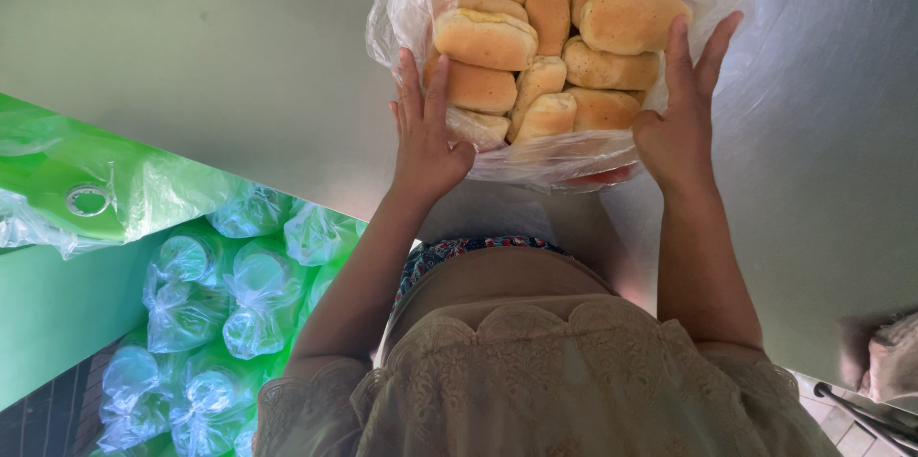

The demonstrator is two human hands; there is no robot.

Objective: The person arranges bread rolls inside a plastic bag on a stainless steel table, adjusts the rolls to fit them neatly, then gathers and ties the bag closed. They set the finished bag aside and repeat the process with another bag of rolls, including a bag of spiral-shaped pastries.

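Observation:
A clear plastic bag (564,156) full of several golden bread rolls (535,55) rests on a steel counter (191,55) in front of me. My left hand (426,137) presses flat against the bag's left side, fingers spread upward. On the bag's right side my right hand (681,118) does the same, palm on the plastic. The two hands clasp the bag between them. The top of the bag is open and its film spreads over the counter.
Below the counter at left stands a green crate (57,314) holding several tied clear bags with cups (253,294) inside. A crumpled green plastic sheet (115,194) lies over its edge. A cloth (894,357) sits at the far right.

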